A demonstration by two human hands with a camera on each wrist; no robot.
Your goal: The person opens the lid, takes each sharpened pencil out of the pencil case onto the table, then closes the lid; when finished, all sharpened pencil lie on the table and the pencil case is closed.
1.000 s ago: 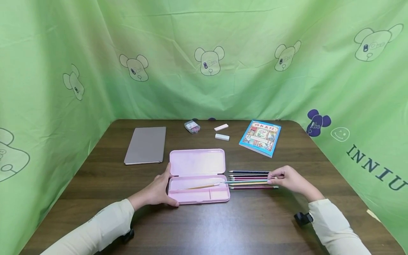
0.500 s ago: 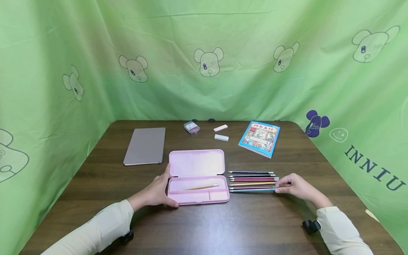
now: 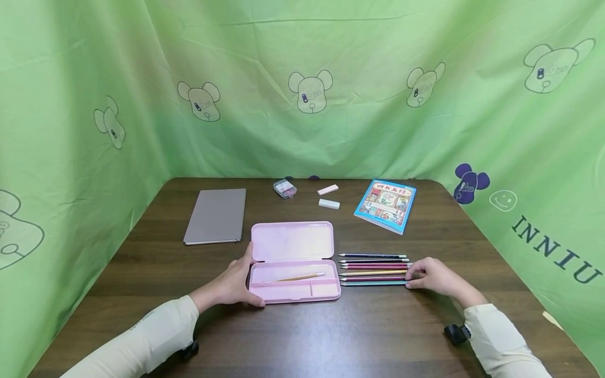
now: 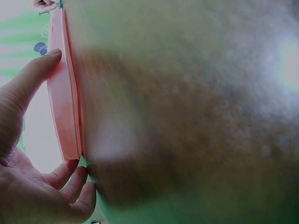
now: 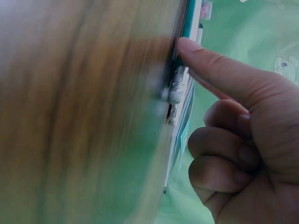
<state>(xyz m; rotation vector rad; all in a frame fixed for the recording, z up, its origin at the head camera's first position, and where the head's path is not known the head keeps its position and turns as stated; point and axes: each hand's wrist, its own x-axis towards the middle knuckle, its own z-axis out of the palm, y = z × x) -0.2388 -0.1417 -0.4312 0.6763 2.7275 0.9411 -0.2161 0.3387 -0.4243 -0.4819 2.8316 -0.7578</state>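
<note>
Brown table point(image 3: 331, 336): six loose pencils point(image 3: 373, 269), one case point(image 3: 294, 261)

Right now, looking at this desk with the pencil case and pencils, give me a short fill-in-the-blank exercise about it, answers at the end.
1. The pink pencil case lies with its lid ____.
2. Inside the case lies one ____.
3. The left hand holds the case's ____ end.
4. The right hand touches the row of pencils lying to the ____ of the case.

Missing words: open; pencil; left; right
</note>
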